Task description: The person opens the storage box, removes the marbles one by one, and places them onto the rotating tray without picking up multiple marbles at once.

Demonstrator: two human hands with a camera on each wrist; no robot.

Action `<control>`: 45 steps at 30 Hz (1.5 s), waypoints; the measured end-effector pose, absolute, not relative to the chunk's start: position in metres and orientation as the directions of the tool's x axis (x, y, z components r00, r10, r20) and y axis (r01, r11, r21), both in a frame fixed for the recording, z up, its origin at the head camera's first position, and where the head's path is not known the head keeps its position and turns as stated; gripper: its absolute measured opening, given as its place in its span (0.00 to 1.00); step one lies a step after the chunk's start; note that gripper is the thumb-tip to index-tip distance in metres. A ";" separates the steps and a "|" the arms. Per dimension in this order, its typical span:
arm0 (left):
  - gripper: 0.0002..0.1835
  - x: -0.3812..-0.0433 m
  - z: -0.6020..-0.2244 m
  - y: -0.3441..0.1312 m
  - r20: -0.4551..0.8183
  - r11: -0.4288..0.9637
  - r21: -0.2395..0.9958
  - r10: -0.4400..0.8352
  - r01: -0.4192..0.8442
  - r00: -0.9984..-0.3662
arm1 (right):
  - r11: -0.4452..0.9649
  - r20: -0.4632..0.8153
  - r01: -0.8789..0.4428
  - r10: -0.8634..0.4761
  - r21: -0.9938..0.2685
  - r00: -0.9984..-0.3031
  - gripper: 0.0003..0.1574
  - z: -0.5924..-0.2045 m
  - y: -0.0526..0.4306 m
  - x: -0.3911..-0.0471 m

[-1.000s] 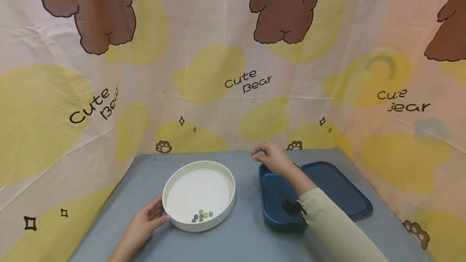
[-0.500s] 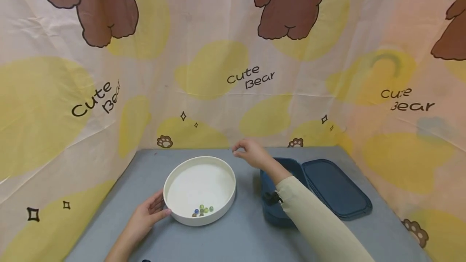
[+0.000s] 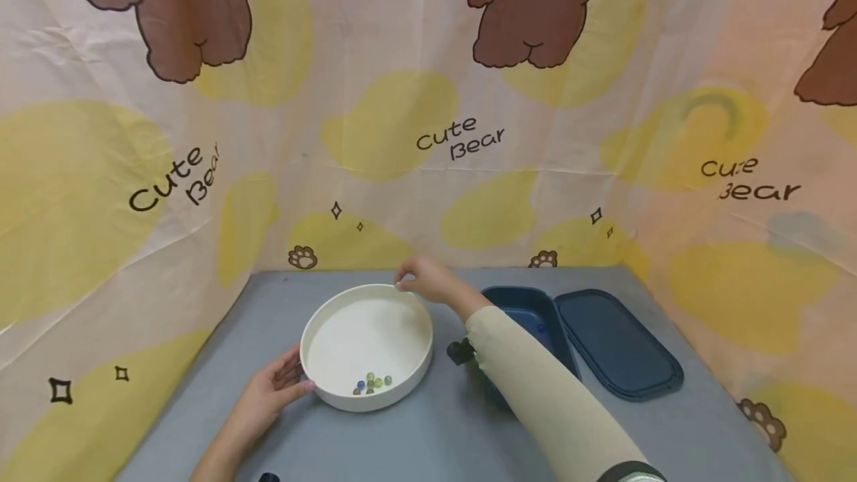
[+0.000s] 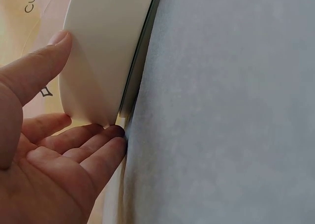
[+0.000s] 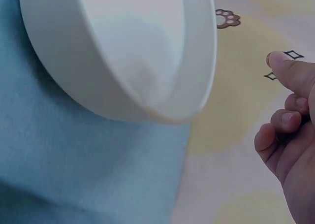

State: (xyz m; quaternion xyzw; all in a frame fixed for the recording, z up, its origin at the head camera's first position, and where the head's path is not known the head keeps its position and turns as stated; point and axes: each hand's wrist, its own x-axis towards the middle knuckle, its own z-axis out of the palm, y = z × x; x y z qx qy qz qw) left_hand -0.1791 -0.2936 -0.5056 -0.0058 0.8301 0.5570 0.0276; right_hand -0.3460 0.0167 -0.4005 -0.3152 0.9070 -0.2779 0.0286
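A round white tray (image 3: pixel 366 333) with a low wall stands on the grey cloth, several glass marbles (image 3: pixel 378 383) gathered at its near side. My left hand (image 3: pixel 271 393) holds the tray's left side, thumb at the rim and fingers against the outer wall, as the left wrist view shows too. Over the tray's far right rim, my right hand (image 3: pixel 428 280) has thumb and forefinger pinched together. A tiny brownish marble (image 5: pixel 268 60) shows at those fingertips in the right wrist view, mostly hidden. The other fingers of that hand are curled in.
A dark blue box (image 3: pixel 518 300) stands to the right, partly covered by my right sleeve, with a blue marble (image 3: pixel 541 328) inside. Its blue lid (image 3: pixel 623 344) lies beside it. A patterned curtain (image 3: pixel 388 132) borders the table (image 3: pixel 274 303).
My right hand has moved left from above the blue box to the tray's far rim, its pinch kept. My left hand stays on the tray. The head view has tilted slightly.
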 end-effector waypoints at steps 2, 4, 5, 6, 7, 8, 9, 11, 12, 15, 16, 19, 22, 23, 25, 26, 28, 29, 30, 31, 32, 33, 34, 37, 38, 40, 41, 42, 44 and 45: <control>0.49 -0.179 -0.505 -0.294 -0.056 0.376 0.926 0.022 -0.044 -0.998 | 0.659 0.109 -0.553 -0.588 -0.510 -0.801 0.06 -0.400 0.010 -0.347; 0.49 -0.179 -0.505 -0.294 -0.057 0.373 0.927 0.022 -0.045 -0.998 | 0.663 0.103 -0.559 -0.595 -0.498 -0.797 0.07 -0.400 0.003 -0.347; 0.49 -0.179 -0.505 -0.294 -0.059 0.369 0.928 0.022 -0.047 -0.998 | 0.661 0.098 -0.562 -0.600 -0.498 -0.794 0.08 -0.399 -0.001 -0.347; 0.49 -0.179 -0.505 -0.294 -0.060 0.369 0.928 0.023 -0.047 -0.998 | 0.661 0.095 -0.567 -0.606 -0.491 -0.789 0.09 -0.399 -0.004 -0.347; 0.49 -0.179 -0.505 -0.294 -0.060 0.367 0.929 0.024 -0.047 -0.998 | 0.659 0.095 -0.575 -0.614 -0.485 -0.784 0.10 -0.399 -0.007 -0.347; 0.49 -0.179 -0.505 -0.294 -0.060 0.367 0.929 0.026 -0.046 -0.998 | 0.654 0.093 -0.581 -0.622 -0.484 -0.778 0.11 -0.399 -0.010 -0.346; 0.49 -0.179 -0.505 -0.294 -0.058 0.368 0.929 0.028 -0.044 -0.998 | 0.650 0.092 -0.587 -0.628 -0.483 -0.772 0.11 -0.399 -0.013 -0.346; 0.49 -0.178 -0.505 -0.294 -0.057 0.370 0.928 0.029 -0.042 -0.998 | 0.641 0.089 -0.592 -0.638 -0.489 -0.765 0.11 -0.399 -0.018 -0.345; 0.49 -0.178 -0.504 -0.294 -0.056 0.373 0.927 0.032 -0.040 -0.998 | 0.638 0.089 -0.592 -0.639 -0.492 -0.764 0.11 -0.399 -0.020 -0.345; 0.48 -0.178 -0.504 -0.292 -0.048 0.374 0.927 0.032 -0.033 -0.998 | 0.629 0.095 -0.598 -0.645 -0.497 -0.758 0.11 -0.404 -0.023 -0.345; 0.48 -0.178 -0.503 -0.292 -0.048 0.375 0.927 0.034 -0.032 -0.998 | 0.626 0.095 -0.594 -0.644 -0.505 -0.759 0.11 -0.405 -0.023 -0.346; 0.48 -0.179 -0.501 -0.292 -0.050 0.381 0.924 0.038 -0.032 -0.998 | 0.622 0.093 -0.585 -0.640 -0.520 -0.763 0.13 -0.411 -0.022 -0.348; 0.48 -0.180 -0.500 -0.292 -0.059 0.388 0.921 0.034 -0.041 -0.998 | 0.616 0.092 -0.575 -0.636 -0.538 -0.766 0.16 -0.414 -0.019 -0.349; 0.48 -0.180 -0.500 -0.293 -0.060 0.387 0.921 0.031 -0.043 -0.998 | 0.615 0.094 -0.577 -0.637 -0.537 -0.765 0.16 -0.414 -0.018 -0.350; 0.48 -0.179 -0.500 -0.293 -0.058 0.389 0.920 0.023 -0.045 -0.998 | 0.610 0.103 -0.584 -0.639 -0.536 -0.763 0.18 -0.412 -0.013 -0.349; 0.48 -0.179 -0.500 -0.293 -0.056 0.390 0.920 0.021 -0.043 -0.998 | 0.612 0.107 -0.588 -0.639 -0.529 -0.762 0.18 -0.410 -0.010 -0.348; 0.48 -0.177 -0.501 -0.292 -0.053 0.383 0.923 0.018 -0.043 -0.998 | 0.612 0.120 -0.600 -0.641 -0.515 -0.758 0.19 -0.405 -0.002 -0.346; 0.48 -0.175 -0.501 -0.291 -0.051 0.384 0.922 0.014 -0.042 -0.999 | 0.614 0.127 -0.607 -0.642 -0.504 -0.756 0.19 -0.401 0.003 -0.344; 0.48 -0.174 -0.502 -0.291 -0.051 0.385 0.922 0.011 -0.043 -0.999 | 0.617 0.137 -0.617 -0.644 -0.489 -0.753 0.19 -0.397 0.009 -0.342; 0.48 -0.173 -0.502 -0.289 -0.048 0.384 0.923 0.012 -0.039 -0.999 | 0.619 0.150 -0.625 -0.643 -0.475 -0.751 0.19 -0.393 0.015 -0.341; 0.48 -0.172 -0.503 -0.288 -0.046 0.378 0.925 0.011 -0.039 -0.999 | 0.618 0.167 -0.637 -0.644 -0.461 -0.747 0.19 -0.389 0.022 -0.340; 0.48 -0.172 -0.504 -0.287 -0.047 0.371 0.928 0.008 -0.041 -0.999 | 0.620 0.179 -0.641 -0.640 -0.453 -0.747 0.19 -0.385 0.030 -0.340; 0.47 -0.172 -0.504 -0.287 -0.047 0.369 0.928 0.003 -0.043 -0.999 | 0.620 0.184 -0.637 -0.635 -0.458 -0.750 0.18 -0.381 0.038 -0.339; 0.47 -0.172 -0.506 -0.287 -0.044 0.373 0.927 -0.001 -0.042 -0.999 | 0.621 0.199 -0.623 -0.613 -0.476 -0.764 0.18 -0.371 0.062 -0.338; 0.47 -0.173 -0.506 -0.287 -0.047 0.373 0.927 -0.007 -0.047 -0.999 | 0.626 0.193 -0.612 -0.606 -0.483 -0.772 0.17 -0.368 0.071 -0.337; 0.47 -0.173 -0.506 -0.288 -0.049 0.380 0.924 -0.007 -0.048 -0.999 | 0.634 0.175 -0.592 -0.595 -0.497 -0.784 0.17 -0.362 0.087 -0.335; 0.47 -0.174 -0.506 -0.289 -0.050 0.379 0.924 -0.004 -0.048 -0.999 | 0.640 0.171 -0.586 -0.590 -0.497 -0.789 0.17 -0.360 0.095 -0.334; 0.47 -0.175 -0.506 -0.289 -0.052 0.382 0.923 -0.007 -0.050 -0.999 | 0.643 0.169 -0.585 -0.589 -0.494 -0.790 0.17 -0.358 0.103 -0.332; 0.48 -0.176 -0.505 -0.289 -0.053 0.386 0.921 -0.006 -0.051 -0.999 | 0.664 0.164 -0.575 -0.576 -0.477 -0.801 0.16 -0.353 0.119 -0.329; 0.48 -0.177 -0.505 -0.288 -0.050 0.388 0.921 -0.004 -0.048 -0.999 | 0.676 0.164 -0.571 -0.568 -0.467 -0.807 0.16 -0.351 0.127 -0.327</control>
